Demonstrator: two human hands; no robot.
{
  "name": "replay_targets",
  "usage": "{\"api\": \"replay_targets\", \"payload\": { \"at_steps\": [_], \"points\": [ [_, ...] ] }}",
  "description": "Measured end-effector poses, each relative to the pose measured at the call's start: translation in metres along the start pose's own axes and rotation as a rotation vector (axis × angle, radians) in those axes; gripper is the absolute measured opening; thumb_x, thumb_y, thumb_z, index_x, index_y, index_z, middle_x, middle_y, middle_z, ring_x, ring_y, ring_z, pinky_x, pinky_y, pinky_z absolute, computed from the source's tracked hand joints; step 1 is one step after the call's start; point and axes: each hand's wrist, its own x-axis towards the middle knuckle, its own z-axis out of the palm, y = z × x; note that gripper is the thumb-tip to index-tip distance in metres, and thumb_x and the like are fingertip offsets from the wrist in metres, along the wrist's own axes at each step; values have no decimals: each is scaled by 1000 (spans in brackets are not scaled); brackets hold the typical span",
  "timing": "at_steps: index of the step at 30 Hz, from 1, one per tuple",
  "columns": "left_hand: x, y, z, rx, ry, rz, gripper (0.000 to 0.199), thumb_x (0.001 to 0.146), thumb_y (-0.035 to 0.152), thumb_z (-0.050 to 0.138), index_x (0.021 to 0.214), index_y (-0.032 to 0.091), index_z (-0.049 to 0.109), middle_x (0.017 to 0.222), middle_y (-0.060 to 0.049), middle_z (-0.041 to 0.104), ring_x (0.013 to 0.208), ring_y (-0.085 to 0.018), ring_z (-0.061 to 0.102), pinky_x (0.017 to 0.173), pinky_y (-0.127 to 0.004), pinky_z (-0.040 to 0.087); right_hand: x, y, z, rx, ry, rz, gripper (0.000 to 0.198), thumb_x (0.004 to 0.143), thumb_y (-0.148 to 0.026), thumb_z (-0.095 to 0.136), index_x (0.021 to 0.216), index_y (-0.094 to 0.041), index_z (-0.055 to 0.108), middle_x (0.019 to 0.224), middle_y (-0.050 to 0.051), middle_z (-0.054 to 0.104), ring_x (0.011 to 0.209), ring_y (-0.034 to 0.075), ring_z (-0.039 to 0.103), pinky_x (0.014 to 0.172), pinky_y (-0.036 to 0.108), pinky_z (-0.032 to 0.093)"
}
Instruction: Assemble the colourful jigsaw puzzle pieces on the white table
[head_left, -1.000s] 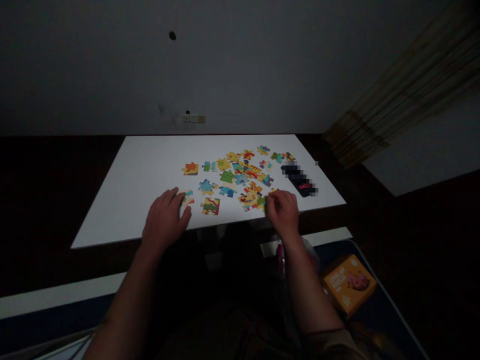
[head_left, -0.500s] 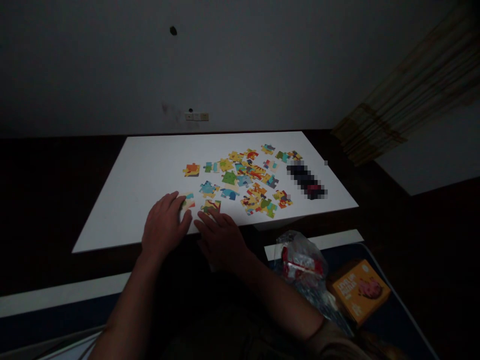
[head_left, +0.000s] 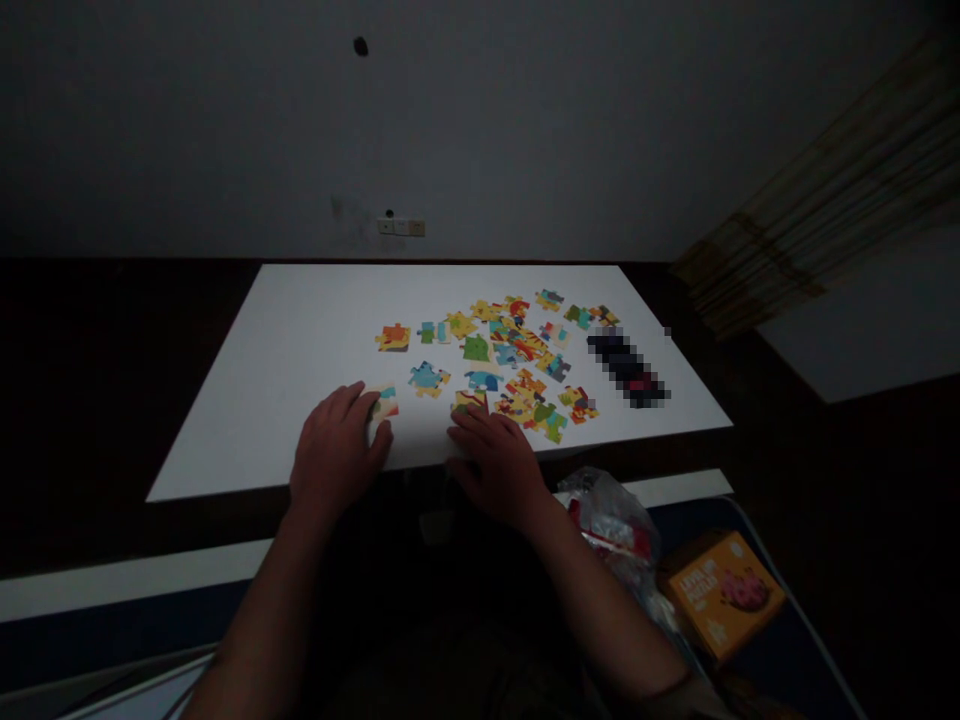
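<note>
My left hand (head_left: 339, 440) lies at the near edge of the white table (head_left: 232, 400), thumb apart from the fingers. Its index finger touches a pale puzzle piece (head_left: 385, 401) with blue and orange patches, partly covered by the hand. Farther right, my right hand (head_left: 501, 462) is open, fingertips lying flat on a yellow and green puzzle piece (head_left: 469, 401). Between and beyond the hands are a light-blue puzzle piece (head_left: 429, 378) and a darker blue one (head_left: 482, 381). An orange puzzle piece (head_left: 393, 338) lies apart at the left.
Several loose puzzle pieces (head_left: 517, 340) crowd the table's right half, some overlapping. A blurred dark object (head_left: 626, 368) lies at their right. Below the table, a clear plastic bag (head_left: 615, 520) and an orange puzzle box (head_left: 727, 595) rest on a dark blue surface.
My right hand has slid right with the yellow and green puzzle piece under its fingertips, away from the left hand. The left hand stays on its piece. The view has shifted slightly.
</note>
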Motion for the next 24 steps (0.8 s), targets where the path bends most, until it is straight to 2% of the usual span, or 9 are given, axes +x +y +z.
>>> {"api": "replay_targets", "payload": {
  "at_steps": [5,13,24],
  "points": [
    [0,1,-2,-3,-14,-10,42,89,36,48,128,21,50,139,-11,50,129,-28,44,110,-50,34,3,-2,-2,-12,-12,21,39,93,-37,48,130,-26,53,146,3,46,138,22,37,114,45,30],
    [0,0,-1,19,-10,2,43,89,37,47,128,19,51,139,-12,50,129,-30,45,110,-50,34,17,-10,5,-29,-28,3,44,92,-39,52,133,-23,50,149,10,41,141,27,31,115,51,26],
    [-1,1,-2,11,11,14,42,89,36,46,128,19,51,139,-11,51,129,-29,45,110,-51,34,21,-11,8,-31,-4,-9,44,92,-38,52,133,-24,48,148,10,41,140,27,32,114,53,26]
  ]
}}
